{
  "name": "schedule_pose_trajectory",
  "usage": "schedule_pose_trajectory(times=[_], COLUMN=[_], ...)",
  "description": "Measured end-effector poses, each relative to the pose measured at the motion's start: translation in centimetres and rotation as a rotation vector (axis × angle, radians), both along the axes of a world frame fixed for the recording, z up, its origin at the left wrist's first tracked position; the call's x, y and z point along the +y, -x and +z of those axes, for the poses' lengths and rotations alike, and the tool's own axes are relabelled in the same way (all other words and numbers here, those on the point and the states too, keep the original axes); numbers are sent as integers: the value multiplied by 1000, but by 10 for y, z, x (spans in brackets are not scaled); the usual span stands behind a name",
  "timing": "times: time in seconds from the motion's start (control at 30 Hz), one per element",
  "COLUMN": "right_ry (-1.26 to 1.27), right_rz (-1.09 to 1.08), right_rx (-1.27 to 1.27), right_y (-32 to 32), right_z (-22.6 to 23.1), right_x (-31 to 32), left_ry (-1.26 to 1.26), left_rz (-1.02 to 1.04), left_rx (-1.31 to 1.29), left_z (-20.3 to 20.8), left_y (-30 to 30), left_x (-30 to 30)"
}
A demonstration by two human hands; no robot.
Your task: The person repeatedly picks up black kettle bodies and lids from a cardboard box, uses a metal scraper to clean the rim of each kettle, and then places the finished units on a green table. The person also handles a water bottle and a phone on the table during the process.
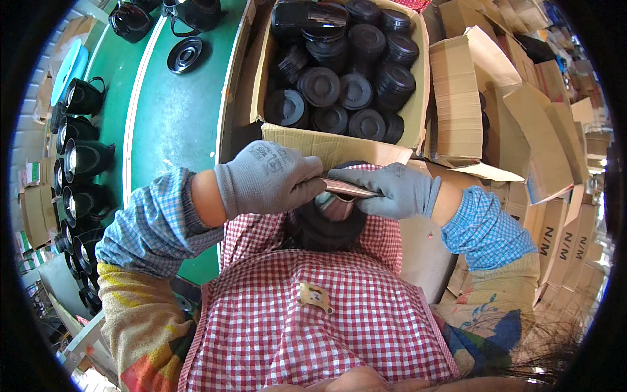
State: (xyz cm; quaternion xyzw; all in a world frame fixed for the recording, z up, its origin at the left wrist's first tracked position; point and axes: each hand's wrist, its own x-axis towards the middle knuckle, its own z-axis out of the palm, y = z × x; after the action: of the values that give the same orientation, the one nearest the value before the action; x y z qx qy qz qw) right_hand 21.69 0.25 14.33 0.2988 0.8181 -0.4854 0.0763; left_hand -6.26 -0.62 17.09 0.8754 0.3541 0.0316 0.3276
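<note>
Both hands wear grey gloves and meet above my lap. My left hand [271, 178] is closed on the left end of a narrow, shiny pinkish piece [353, 188], seen almost edge-on. Its right end is pinched by my right hand [398, 189], thumb and fingers together. Just below the hands, a round black part [326, 234] rests on my lap against the checked apron. A shiny, curved pinkish surface [336, 208] shows in its middle; whether this joins the held piece I cannot tell.
Ahead stands an open cardboard box [336, 145] packed with black round lids [320, 87]. On the green table [179, 124] to the left are several black jugs [88, 159], a black lid [185, 55] and a turquoise round dish [68, 72]. Open cartons [457, 78] crowd the right.
</note>
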Motion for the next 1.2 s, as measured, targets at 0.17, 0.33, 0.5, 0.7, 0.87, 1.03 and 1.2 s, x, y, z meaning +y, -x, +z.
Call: schedule_pose_trajectory(times=[0.17, 0.33, 0.5, 0.7, 0.87, 1.03, 1.2], right_ry=[5, 433, 581, 806, 906, 660, 199], right_rz=[-76, -235, -449, -796, -982, -694, -387], right_rx=[216, -94, -57, -34, -107, -265, -51], right_y=[-5, 9, 20, 48, 60, 47, -4], right_z=[-23, 7, 9, 32, 56, 54, -16], right_x=[-21, -23, -40, -55, -50, -31, -17], left_ry=[158, 323, 431, 506, 576, 288, -591], left_rz=[-34, 0, 23, 62, 33, 55, 95], left_rx=[-104, -159, -215, -285, -332, -253, -629], left_z=[-34, -48, -64, -94, -102, -88, -21], left_y=[-5, -4, -7, -18, -40, -36, -18], left_x=[10, 20, 33, 49, 64, 64, 22])
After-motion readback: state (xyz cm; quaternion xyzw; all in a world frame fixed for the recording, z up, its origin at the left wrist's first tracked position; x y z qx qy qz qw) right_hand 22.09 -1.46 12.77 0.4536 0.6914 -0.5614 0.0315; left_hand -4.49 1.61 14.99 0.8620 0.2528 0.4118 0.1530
